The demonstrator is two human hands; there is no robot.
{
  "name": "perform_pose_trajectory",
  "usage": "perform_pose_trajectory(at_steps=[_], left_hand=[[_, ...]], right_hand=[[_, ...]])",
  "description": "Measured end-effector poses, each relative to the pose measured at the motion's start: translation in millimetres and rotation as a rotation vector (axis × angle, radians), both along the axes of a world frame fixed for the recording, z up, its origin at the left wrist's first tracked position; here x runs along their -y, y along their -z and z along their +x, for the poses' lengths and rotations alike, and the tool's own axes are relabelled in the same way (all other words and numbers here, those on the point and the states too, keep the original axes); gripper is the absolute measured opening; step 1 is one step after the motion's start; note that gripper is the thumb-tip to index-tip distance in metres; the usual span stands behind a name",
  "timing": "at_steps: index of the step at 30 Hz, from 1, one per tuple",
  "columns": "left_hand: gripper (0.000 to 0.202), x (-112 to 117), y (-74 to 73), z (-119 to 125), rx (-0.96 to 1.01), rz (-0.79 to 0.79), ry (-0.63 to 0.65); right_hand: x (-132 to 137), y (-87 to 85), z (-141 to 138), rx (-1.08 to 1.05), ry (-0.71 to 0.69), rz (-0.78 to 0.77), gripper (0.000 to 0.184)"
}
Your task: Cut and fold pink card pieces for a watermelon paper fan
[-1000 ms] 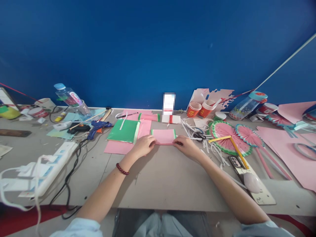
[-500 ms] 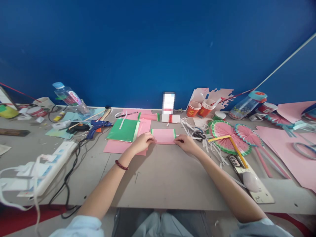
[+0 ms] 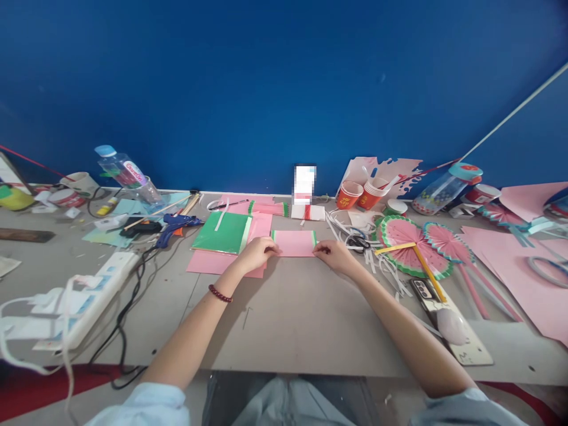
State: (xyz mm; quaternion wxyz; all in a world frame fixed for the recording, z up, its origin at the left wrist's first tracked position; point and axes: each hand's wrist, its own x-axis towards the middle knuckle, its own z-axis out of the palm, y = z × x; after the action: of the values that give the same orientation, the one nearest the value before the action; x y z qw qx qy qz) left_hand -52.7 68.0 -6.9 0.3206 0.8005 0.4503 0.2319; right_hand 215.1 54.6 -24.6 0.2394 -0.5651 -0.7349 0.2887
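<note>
A pink paper sheet with green side edges [image 3: 293,242] lies flat on the grey table [image 3: 284,319] in front of me. My left hand [image 3: 256,254] pinches its near left corner with closed fingers. My right hand [image 3: 333,255] pinches its near right corner the same way. A green sheet [image 3: 222,233] rests on larger pink paper [image 3: 213,263] just left of my left hand.
A blue glue gun [image 3: 175,226], a power strip [image 3: 84,302] with cables and a bottle [image 3: 126,173] sit at the left. Watermelon paper fans [image 3: 408,239], scissors [image 3: 357,242], paper strips, orange cups [image 3: 361,195], a phone [image 3: 426,290] and big pink sheets [image 3: 523,272] crowd the right.
Both hands have crept slightly away from me along the pink sheet's near edge, and its visible depth has shrunk a little. The view shifted slightly.
</note>
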Motion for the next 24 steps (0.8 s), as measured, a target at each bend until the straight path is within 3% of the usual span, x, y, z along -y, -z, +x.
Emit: perform_pose_trajectory(at_steps=[24], left_hand=[[0.011,0.5,-3.4,1.2,-0.064,-0.011,-0.002]], right_hand=[[1.8,-9.3,-6.9,0.024,0.033,-0.041,0.010]])
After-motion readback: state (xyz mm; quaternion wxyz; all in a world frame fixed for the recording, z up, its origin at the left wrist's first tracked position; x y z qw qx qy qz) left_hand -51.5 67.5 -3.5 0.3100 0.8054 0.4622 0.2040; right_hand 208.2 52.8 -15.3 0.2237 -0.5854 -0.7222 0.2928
